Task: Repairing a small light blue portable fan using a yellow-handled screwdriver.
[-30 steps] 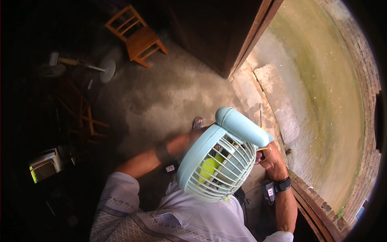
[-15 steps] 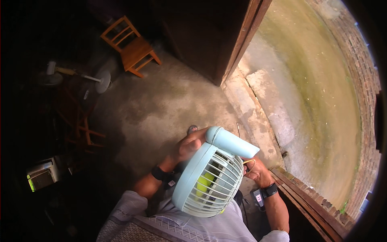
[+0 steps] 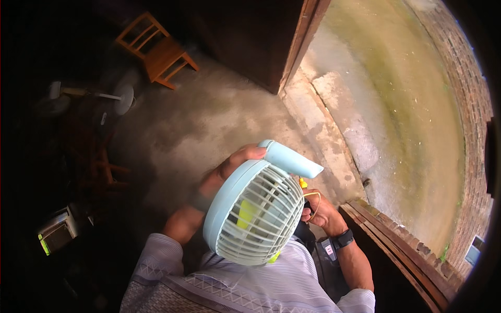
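You have one pale blue fan (image 3: 258,208) in front of you, at the lower centre of the frame, tilted, with one short blue tube-shaped part (image 3: 293,159) at its upper end. Through the one wire grille you can make out one yellow-green blade (image 3: 245,214), and a second yellow-green bit (image 3: 274,257) shows at the bottom edge.

Both of your two hands are in view. Your left hand (image 3: 235,163) holds the fan at its upper left, fingers against the end of the tube-shaped part. Your right hand (image 3: 321,211) is at the fan's right side with its fingers curled; you cannot tell from here whether they are closed on anything. One yellow wire (image 3: 319,197) loops over that hand, and one small yellow piece (image 3: 302,183) sits just above it. One black band (image 3: 343,239) circles your right wrist, with one grey device (image 3: 329,249) beside it.

Upper left of the frame, one wooden chair (image 3: 164,57) stands on the concrete floor (image 3: 167,125); farther left is one white round disc (image 3: 124,100) on a pole. One brick wall (image 3: 472,104) curves along the right edge.
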A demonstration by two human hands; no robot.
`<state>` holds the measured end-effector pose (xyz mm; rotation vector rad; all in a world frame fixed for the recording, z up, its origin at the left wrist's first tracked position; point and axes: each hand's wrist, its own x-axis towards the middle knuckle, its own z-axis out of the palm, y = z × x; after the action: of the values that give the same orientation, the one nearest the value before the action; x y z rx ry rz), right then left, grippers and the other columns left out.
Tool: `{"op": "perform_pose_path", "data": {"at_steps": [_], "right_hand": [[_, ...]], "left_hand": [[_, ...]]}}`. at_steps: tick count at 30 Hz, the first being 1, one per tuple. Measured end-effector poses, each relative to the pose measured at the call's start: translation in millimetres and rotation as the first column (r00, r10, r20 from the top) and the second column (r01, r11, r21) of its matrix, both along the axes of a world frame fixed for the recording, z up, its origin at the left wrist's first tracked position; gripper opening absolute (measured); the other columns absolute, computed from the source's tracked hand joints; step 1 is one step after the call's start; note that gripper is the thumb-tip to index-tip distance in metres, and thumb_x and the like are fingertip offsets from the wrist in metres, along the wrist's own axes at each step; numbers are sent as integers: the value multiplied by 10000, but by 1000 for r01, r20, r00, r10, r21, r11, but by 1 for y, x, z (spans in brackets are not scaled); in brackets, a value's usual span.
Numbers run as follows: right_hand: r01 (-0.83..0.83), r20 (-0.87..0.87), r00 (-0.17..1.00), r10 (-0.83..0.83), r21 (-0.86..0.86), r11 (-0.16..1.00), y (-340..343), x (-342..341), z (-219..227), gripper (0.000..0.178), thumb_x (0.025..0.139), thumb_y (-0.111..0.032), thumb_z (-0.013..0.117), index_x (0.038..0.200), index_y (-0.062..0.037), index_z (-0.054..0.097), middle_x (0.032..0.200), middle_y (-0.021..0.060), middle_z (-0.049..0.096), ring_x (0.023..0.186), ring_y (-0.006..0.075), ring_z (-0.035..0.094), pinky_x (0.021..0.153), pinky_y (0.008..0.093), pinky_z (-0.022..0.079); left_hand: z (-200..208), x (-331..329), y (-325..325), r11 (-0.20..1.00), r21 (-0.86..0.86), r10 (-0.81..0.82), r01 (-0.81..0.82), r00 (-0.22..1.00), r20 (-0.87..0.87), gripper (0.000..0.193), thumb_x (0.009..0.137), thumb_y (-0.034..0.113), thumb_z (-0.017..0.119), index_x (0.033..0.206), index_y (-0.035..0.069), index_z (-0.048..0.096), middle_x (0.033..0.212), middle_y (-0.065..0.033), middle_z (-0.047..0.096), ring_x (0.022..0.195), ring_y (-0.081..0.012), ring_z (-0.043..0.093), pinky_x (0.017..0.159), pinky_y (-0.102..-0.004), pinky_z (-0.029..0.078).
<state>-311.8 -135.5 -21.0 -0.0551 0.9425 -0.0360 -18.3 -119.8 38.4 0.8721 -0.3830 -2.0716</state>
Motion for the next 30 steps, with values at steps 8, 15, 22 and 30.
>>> {"op": "perform_pose_path", "data": {"at_steps": [8,15,22,30], "right_hand": [[-365,-503,863,37,-573,734,3,-22,-20,345,975,-281,719,1046,56,748,665,37,629,508,107,537,450,288,417],[-512,-579,794,-185,-802,308,0,-49,73,434,989,-363,706,1153,39,725,664,24,604,531,135,563,503,305,429],[-534,-566,806,171,-821,-201,-9,-34,168,415,893,-335,809,1133,-1,751,676,137,650,531,296,644,508,366,464],[-494,-710,675,201,-636,-592,-14,15,202,372,870,-297,838,1148,-65,751,607,22,535,485,200,567,454,366,427]], "left_hand": [[-5,3,12,981,192,15,-4,998,-53,585,1041,452,544,1308,-60,640,1208,-161,722,1070,-233,697,986,-359,548],[1,15,30,1000,20,4,-6,995,96,568,1050,440,533,1306,-56,641,1211,-157,721,1071,-230,695,987,-359,548],[-5,14,41,996,-82,-12,29,980,200,551,1059,427,522,1303,-52,643,1214,-153,720,1072,-227,694,988,-359,548],[-23,20,63,994,-105,45,-19,967,251,533,1069,413,510,1300,-48,645,1217,-148,719,1073,-224,692,990,-360,548]]}}
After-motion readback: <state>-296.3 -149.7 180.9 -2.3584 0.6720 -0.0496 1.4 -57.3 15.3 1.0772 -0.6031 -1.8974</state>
